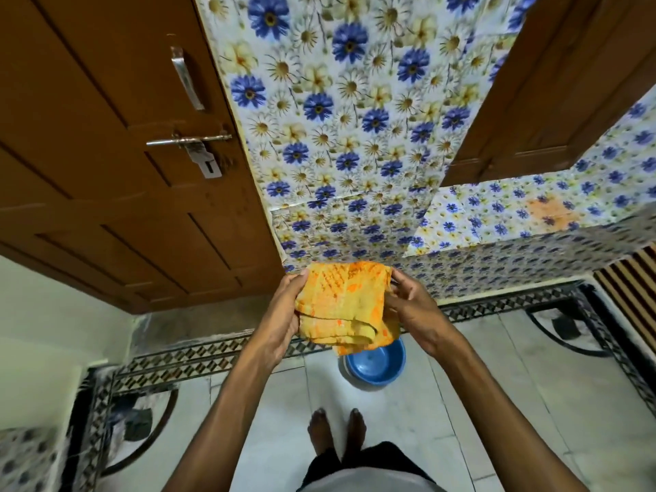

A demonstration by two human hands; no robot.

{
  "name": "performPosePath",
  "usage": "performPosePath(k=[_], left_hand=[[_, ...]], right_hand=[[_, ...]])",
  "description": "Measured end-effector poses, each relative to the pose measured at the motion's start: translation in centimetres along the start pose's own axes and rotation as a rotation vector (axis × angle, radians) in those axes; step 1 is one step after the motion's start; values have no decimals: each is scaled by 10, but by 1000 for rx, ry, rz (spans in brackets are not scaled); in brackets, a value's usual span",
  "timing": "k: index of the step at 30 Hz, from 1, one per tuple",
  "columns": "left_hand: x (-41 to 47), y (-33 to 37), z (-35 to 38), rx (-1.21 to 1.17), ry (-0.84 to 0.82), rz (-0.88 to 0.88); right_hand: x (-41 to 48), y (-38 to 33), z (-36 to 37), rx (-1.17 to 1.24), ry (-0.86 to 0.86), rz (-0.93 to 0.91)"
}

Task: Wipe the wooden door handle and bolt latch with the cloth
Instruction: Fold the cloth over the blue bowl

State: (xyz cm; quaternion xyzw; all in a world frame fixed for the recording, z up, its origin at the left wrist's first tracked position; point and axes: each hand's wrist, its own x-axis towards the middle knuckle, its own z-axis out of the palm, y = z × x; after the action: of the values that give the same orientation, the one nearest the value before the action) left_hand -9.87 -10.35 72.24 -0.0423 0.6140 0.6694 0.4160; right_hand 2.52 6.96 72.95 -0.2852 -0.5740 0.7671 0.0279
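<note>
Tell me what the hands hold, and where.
Both hold the folded cloth: left hand at its left edge, right hand at its right edge.

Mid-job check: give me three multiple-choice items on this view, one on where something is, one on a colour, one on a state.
1. Where is the blue basin?
A. On the floor, below the held cloth
B. Hanging on the door
C. On the flowered ledge

2. What colour is the cloth?
A. White
B. Yellow with orange patches
C. Dark green

3. How is the cloth held?
A. Pressed on the bolt latch
B. Folded, between both hands, away from the door
C. Lying in the basin

Answers:
1. A: the basin stands on the tiled floor, partly hidden behind the cloth's lower edge.
2. B: its weave is yellow, flecked with orange.
3. B: the left hand and right hand grip its two sides, while the door handle and bolt latch on the wooden door are untouched.
</note>
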Motion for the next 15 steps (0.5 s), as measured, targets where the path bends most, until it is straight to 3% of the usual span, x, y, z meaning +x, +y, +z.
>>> performPosePath(k=[3, 8, 15], left_hand=[[3, -5, 16, 4, -38, -52], [1, -14, 46, 50, -167, 18], [-5, -33, 103, 308, -260, 211]], right_hand=[[0, -7, -16, -202, 101, -87], [-4, -23, -54, -196, -155, -216], [12, -31, -124, -96, -311, -302]])
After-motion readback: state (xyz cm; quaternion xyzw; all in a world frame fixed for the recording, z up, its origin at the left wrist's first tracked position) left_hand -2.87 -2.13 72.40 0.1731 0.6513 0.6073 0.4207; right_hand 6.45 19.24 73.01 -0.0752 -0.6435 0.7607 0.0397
